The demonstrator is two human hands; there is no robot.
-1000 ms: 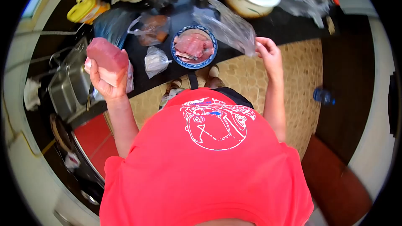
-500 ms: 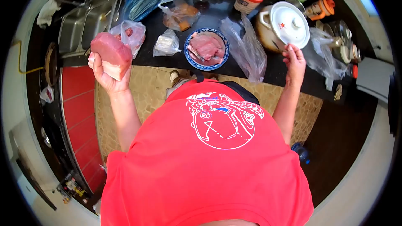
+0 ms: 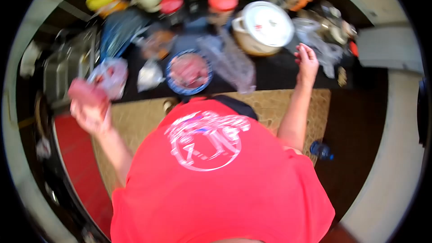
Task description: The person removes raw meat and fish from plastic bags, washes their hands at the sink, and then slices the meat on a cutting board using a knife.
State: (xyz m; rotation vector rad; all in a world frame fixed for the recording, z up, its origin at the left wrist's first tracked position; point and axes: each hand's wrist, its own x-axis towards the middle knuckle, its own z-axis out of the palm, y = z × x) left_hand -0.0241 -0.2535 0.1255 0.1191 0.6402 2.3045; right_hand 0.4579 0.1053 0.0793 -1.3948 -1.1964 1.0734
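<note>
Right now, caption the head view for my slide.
Left hand holds thick pink meat; right hand, empty, hovers near round white-lidded pot.

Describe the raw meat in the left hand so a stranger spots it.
Find the sink at the left end of the dark countertop. Near it, the left hand holds a thick slab of raw meat, pink on top. Unlike the meat in the blue-rimmed dish, it's held aloft.
</note>
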